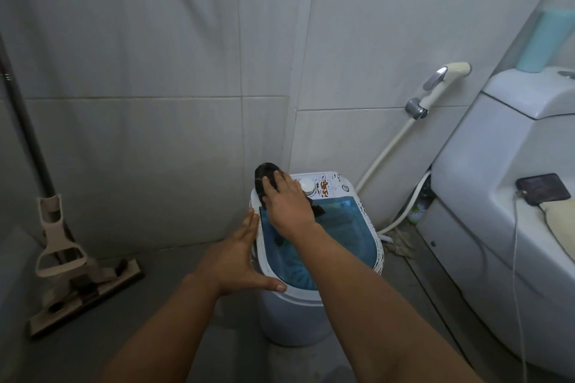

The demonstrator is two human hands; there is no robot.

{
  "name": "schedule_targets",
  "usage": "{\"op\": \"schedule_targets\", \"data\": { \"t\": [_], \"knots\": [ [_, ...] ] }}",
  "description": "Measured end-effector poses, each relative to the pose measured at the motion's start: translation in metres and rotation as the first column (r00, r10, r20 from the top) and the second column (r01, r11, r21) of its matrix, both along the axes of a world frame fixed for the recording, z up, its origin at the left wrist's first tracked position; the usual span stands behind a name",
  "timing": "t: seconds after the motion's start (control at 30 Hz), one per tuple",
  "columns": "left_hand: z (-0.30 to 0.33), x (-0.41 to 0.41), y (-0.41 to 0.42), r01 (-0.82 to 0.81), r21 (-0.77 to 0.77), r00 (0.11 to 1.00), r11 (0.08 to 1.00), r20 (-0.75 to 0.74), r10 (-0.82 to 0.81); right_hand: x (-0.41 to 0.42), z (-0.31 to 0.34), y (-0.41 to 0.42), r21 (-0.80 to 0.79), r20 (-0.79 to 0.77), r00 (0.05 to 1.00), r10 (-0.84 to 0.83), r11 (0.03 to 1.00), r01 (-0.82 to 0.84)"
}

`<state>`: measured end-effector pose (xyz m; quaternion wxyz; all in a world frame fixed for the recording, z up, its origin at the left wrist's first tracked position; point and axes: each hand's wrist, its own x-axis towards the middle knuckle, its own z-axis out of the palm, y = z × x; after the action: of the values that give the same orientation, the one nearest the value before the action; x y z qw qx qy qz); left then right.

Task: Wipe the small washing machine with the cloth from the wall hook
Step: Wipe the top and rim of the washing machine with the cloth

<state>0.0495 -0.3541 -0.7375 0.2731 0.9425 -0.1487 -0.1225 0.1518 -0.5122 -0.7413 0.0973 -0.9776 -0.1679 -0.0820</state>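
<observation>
A home bathroom is showing here: pale wall tiles [140, 40] are covering the corner, and a white toilet [485, 196] is sitting beside a bidet sprayer [441, 84] hanging on the wall. A floor mop [71, 258] is leaning at the left, and a small washing machine [314, 246] is standing on the grey floor [155, 283].

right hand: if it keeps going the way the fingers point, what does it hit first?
Probably the tiled wall behind the washing machine. The right hand, pressing the dark cloth, points past the machine's back-left edge; depth is unclear.
</observation>
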Motion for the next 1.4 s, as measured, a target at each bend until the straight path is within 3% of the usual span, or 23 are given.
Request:
{"op": "schedule_targets", "data": {
  "t": [0.4,0.57,0.73,1.07,1.27,1.4],
  "knots": [
    [0.006,0.000,-0.002,0.024,0.005,0.998,1.000,0.053,-0.024,-0.021,0.001,0.004,-0.078,0.038,0.994,0.100,0.992,-0.097],
    [0.009,0.002,-0.001,0.019,0.096,0.999,0.995,0.036,-0.023,-0.026,-0.001,0.010,-0.195,0.080,0.997,-0.019,0.980,0.035],
    [0.005,0.003,-0.001,0.013,0.144,1.000,0.990,0.011,-0.015,-0.012,0.002,0.011,-0.158,0.047,0.977,-0.209,0.964,0.214],
    [0.007,0.002,-0.002,0.017,0.132,1.000,0.991,0.023,-0.020,0.023,0.005,0.008,0.033,0.019,0.999,-0.033,0.999,0.032],
    [0.012,0.001,-0.005,0.021,0.114,0.999,0.993,0.036,-0.025,0.022,0.008,0.026,-0.147,0.025,0.983,0.182,0.973,-0.176],
    [0.009,0.001,-0.003,0.011,0.126,1.000,0.992,0.016,-0.013,0.033,0.025,0.012,-0.230,-0.004,0.980,0.199,0.954,-0.194]
  ]
}}
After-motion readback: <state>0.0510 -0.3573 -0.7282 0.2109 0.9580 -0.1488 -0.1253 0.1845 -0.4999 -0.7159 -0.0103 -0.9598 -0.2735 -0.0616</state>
